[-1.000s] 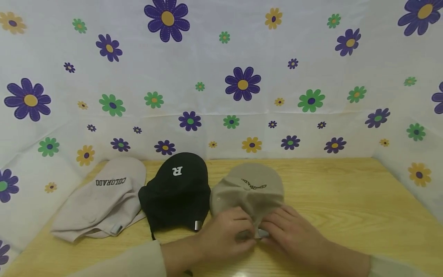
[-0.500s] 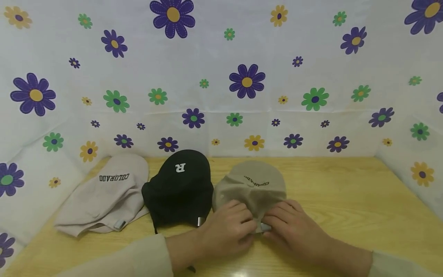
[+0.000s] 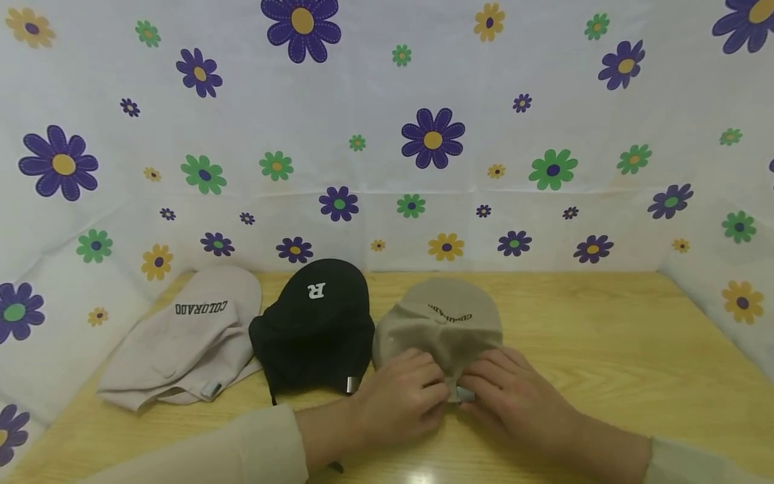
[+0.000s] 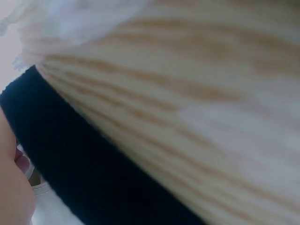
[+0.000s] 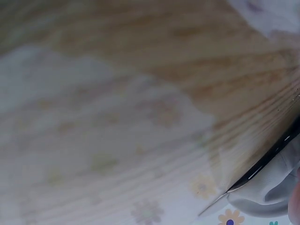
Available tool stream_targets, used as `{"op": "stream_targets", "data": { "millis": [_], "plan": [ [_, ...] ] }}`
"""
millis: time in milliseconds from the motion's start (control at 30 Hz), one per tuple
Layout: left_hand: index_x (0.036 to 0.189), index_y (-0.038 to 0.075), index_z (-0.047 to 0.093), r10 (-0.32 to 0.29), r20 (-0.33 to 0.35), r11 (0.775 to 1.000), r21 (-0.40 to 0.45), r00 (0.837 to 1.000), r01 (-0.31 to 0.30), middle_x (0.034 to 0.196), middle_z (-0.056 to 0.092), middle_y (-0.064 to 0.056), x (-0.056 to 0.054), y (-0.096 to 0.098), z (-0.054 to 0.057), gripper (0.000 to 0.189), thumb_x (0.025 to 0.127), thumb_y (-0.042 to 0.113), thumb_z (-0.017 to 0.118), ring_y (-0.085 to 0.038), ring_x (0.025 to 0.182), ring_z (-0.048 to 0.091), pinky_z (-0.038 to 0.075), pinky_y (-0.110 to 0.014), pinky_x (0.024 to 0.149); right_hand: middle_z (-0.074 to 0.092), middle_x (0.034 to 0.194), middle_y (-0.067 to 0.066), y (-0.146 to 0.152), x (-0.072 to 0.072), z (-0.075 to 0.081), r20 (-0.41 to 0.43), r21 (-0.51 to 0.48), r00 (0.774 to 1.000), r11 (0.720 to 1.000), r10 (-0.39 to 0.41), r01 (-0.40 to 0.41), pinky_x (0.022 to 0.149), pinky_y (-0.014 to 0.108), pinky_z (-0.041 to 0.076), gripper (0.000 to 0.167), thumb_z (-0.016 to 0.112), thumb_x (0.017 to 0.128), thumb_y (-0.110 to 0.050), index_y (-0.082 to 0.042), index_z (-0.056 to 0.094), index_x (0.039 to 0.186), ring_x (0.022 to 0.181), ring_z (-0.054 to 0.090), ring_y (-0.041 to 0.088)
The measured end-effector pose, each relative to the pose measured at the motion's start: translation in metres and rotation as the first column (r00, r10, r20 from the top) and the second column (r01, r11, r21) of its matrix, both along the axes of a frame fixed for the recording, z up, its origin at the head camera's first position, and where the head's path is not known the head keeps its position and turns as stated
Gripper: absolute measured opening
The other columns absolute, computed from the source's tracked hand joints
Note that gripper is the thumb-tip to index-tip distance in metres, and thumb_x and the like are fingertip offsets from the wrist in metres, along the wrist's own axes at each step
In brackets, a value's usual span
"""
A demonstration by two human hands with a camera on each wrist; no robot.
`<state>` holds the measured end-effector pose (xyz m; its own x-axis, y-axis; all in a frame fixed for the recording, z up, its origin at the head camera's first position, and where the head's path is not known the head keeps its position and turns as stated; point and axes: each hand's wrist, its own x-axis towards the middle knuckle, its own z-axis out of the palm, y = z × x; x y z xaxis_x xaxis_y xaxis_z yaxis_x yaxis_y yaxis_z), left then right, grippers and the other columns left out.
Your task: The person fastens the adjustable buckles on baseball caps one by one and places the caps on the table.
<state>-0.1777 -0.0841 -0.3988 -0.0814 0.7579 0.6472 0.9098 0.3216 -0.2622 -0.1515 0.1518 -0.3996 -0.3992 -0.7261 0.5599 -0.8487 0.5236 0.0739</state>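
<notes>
A beige cap (image 3: 459, 292) with dark lettering lies upside down to the viewer, its brim end far and its back edge near. Curled fingers of my left hand (image 3: 402, 393) grip the left part of that back edge. Beside it, my right hand (image 3: 520, 402) pinches the edge at a metal buckle (image 3: 465, 394), its thumb hidden underneath. In the left wrist view, part of the left hand (image 4: 11, 178) shows at the border, near pale cloth. The right wrist view catches a sliver of the right hand (image 5: 294, 206) beside grey cap cloth (image 5: 262, 192).
Left of the beige cap lie a black cap (image 3: 314, 336) with a white R and a pale pink cap (image 3: 181, 336) lettered COLORADO. All rest on a wooden table (image 3: 605, 343). Behind hangs a flower-print cloth (image 3: 375, 101). A dark band (image 4: 84, 150) crosses the left wrist view.
The gap earlier seen between the left thumb and fingers has closed up at the cap's back edge. Both hands stay on the cap. The view has tipped slightly; the other caps lie as before.
</notes>
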Motion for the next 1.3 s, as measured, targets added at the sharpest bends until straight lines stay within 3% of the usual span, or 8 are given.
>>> {"op": "stream_targets", "data": {
  "millis": [167, 567, 933, 1067, 1300],
  "plan": [
    [0.075, 0.017, 0.066, 0.009, -0.02, 1.0, -0.014, 1.0, -0.009, 0.079, 0.06, 0.007, -0.0005, 0.0006, -0.0003, 0.007, 0.075, 0.015, 0.073, -0.011, 0.075, 0.056, 0.047, -0.025, 0.074, 0.068, 0.111, -0.003, -0.0007, -0.0009, -0.0009, 0.0, -0.019, 1.0, 1.0, 0.024, -0.024, 0.103, 0.031, 0.036, 0.022, 0.063, 0.096, -0.029, -0.013, 0.07, 0.109, 0.109, 0.061, 0.019],
    [0.077, 0.016, 0.068, -0.052, -0.002, 0.999, 0.016, 0.999, 0.052, 0.08, 0.061, 0.006, -0.0002, 0.0016, 0.0002, 0.007, 0.075, 0.012, 0.073, -0.01, 0.077, 0.057, 0.047, -0.023, 0.076, 0.067, 0.113, -0.003, -0.0032, 0.0015, 0.0003, 0.018, -0.021, 0.999, 0.999, 0.028, -0.028, 0.104, 0.031, 0.034, 0.021, 0.065, 0.094, -0.026, -0.013, 0.069, 0.109, 0.11, 0.06, 0.02],
    [0.077, 0.016, 0.069, -0.068, -0.009, 0.997, 0.033, 0.998, 0.068, 0.08, 0.062, 0.007, -0.0006, 0.002, 0.002, 0.006, 0.075, 0.012, 0.073, -0.009, 0.077, 0.058, 0.048, -0.023, 0.074, 0.067, 0.111, -0.005, -0.0043, 0.0011, -0.0005, 0.028, -0.075, 0.999, 0.997, 0.026, -0.024, 0.1, 0.029, 0.036, 0.019, 0.064, 0.096, -0.028, -0.014, 0.069, 0.108, 0.108, 0.059, 0.018],
    [0.079, 0.017, 0.068, -0.033, 0.001, 0.999, 0.029, 0.999, 0.033, 0.081, 0.062, 0.007, 0.001, 0.0019, 0.0015, 0.005, 0.077, 0.013, 0.071, -0.009, 0.079, 0.058, 0.047, -0.024, 0.077, 0.067, 0.108, -0.006, -0.0052, 0.0006, -0.001, 0.001, -0.106, 1.0, 0.994, 0.028, -0.028, 0.096, 0.03, 0.04, 0.021, 0.059, 0.099, -0.031, -0.014, 0.069, 0.106, 0.106, 0.059, 0.017],
    [0.082, 0.021, 0.062, 0.128, -0.001, 0.992, 0.0, 0.992, -0.128, 0.081, 0.057, 0.008, 0.0036, 0.0014, -0.0018, 0.013, 0.073, 0.019, 0.071, -0.011, 0.077, 0.053, 0.043, -0.029, 0.078, 0.067, 0.108, -0.007, -0.0036, 0.0005, -0.0015, 0.056, -0.108, 0.998, 0.993, -0.038, 0.044, 0.092, 0.036, 0.042, 0.019, 0.066, 0.095, -0.031, -0.017, 0.069, 0.106, 0.107, 0.058, 0.016]
  ]
}}
